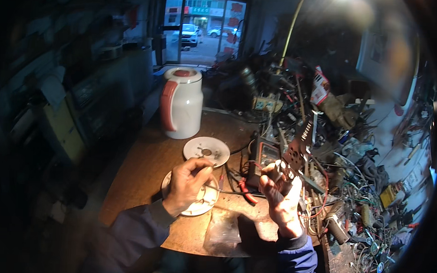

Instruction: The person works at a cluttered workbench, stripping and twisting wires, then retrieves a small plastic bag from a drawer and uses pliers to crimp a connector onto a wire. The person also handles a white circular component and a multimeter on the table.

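My left hand is closed in a pinch over a white round piece on the bench; whatever is between its fingertips is too small to make out. A black cable runs beside that hand. My right hand grips a dark metal wire stripper with holes and notches, its upper part raised. A white round plate-like piece with a dark centre lies above my left hand. Red-handled pliers and a dark meter lie between and behind my hands.
The wooden bench holds a white jug with a red handle at the back and a clear bag in front. A dense heap of tools and wires covers the right side. A glass doorway is beyond.
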Available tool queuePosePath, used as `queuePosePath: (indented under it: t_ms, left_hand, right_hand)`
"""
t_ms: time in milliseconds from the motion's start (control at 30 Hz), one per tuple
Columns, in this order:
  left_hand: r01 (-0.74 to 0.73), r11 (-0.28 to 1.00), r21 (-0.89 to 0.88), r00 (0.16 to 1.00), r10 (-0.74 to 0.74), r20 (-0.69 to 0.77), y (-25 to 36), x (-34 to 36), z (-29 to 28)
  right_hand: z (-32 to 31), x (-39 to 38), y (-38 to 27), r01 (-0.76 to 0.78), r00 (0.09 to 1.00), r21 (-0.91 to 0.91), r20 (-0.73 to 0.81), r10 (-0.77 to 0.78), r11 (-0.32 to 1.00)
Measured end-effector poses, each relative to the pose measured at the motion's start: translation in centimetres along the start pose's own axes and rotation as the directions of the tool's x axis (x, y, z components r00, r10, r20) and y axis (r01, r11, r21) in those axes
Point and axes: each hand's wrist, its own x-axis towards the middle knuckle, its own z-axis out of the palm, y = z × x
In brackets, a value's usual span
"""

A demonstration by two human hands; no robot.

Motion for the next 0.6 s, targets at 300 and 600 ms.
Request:
queuePosePath:
  t_ms: [300,600]
  left_hand:
    - [0.030,1.000,-0.001,1.000,-0.030,-0.009,1.5,-0.4,-0.2]
    - [0.050,0.998,-0.029,0.999,-0.050,0.009,0.6,0.1,-0.4]
  right_hand:
    - [-7.6,16.5,-11.4,0.386,0.910,-0.252,-0.052,-0.411,0.887]
    - [-15.2,31.6,-28.3,0.568,0.789,-0.599,0.201,-0.580,0.565]
